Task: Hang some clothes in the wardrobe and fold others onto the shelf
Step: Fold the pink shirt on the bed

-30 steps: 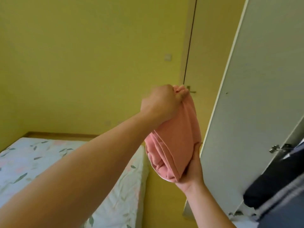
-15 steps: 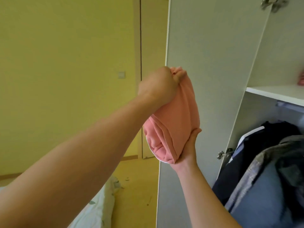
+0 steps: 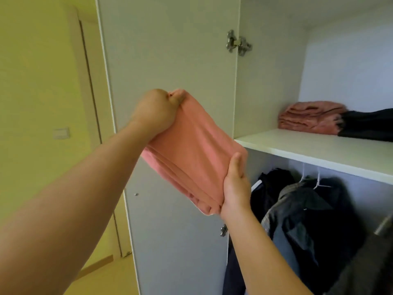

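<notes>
Left hand [image 3: 156, 112] clenches the upper end of the folded pink garment [image 3: 191, 154], fingers curled round a bunched edge. Right hand [image 3: 235, 188] holds the lower end: thumb lies flat on the near face, fingers go behind the bundle and are hidden, so the hold reads as a pinch. Both hands are loaded; neither is free.

Head view, the only one:
- Garment is in the air, tilted, upper end to the left, lower end to the right. It sits in front of the open wardrobe door [image 3: 170, 50], with its right corner near the front edge of the shelf [image 3: 308, 150] but not on it.
- On the shelf, toward the back: a folded pink stack [image 3: 310, 117], with a dark folded item [image 3: 368, 126] touching its right side. Bare board lies in front of and left of both.
- Below the shelf, dark jackets [image 3: 308, 220] hang on white hangers [image 3: 319, 182].

Judgement: folding of this piece looks finished; the step in hand is carrying it to the shelf.

Next move calls for levelling the bundle, lifting it over the shelf lip and sliding it in, either onto the pink stack or onto the bare board beside it. Both ends need support until it lies flat, or the folds may slip open.
</notes>
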A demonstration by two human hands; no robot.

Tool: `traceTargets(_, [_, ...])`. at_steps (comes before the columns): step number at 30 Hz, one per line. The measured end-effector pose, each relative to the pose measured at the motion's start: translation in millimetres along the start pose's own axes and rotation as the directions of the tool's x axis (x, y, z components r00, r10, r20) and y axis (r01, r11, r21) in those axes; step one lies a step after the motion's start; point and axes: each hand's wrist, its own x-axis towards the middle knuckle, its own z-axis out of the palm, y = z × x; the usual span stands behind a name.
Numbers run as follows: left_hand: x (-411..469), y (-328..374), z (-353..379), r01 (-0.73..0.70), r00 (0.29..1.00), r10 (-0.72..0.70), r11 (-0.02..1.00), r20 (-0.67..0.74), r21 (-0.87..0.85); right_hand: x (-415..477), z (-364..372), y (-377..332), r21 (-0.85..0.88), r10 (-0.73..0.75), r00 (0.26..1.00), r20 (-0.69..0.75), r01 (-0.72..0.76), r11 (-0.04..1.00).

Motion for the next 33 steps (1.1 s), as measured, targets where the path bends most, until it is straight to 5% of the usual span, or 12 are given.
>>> traceTargets(9, [69, 75, 75, 0.026, 0.972, 0.096, 0.865, 0.216, -0.501, -17, -59, -83, 0.061, -0.338, 0.933, -0.122, 0.347, 0.936])
traceTargets(14, [63, 128, 138, 0.189, 0.876, 0.203, 0.688, 0.436, -0.701, -38, -105, -127, -0.221, -0.501, 0.793, -0.347, 0.450, 0.865])
traceTargets(22, [8, 249, 231, 0.458, 0.579, 0.449, 0.511, 0.680, -0.727, -70, -222, -232, -0.462, -0.506, 0.656, -0.560, 0.261, 0.848])
traceTargets(27, [-23, 338, 258, 0.590, 0.459, 0.526, 0.422, 0.716, -0.688, -76, -289, -304, -0.578, -0.574, 0.547, -0.609, 0.189, 0.794])
traceTargets(29, [-28, 367, 269, 0.574, 0.475, 0.537, 0.412, 0.698, -0.708, -70, -311, -329, -0.715, -0.688, 0.414, -0.596, 0.118, 0.689])
traceTargets(31, [-35, 388, 289, 0.389, 0.527, 0.516, 0.560, 0.675, -0.732, -59, -334, -343, -0.870, -0.814, 0.307, -0.494, -0.180, 0.460])
traceTargets(33, [-49, 395, 306, -0.047, 0.543, 0.558, 0.766, 0.628, -0.641, -43, -352, -335, -0.835, -0.817, 0.439, -0.374, -0.542, 0.091])
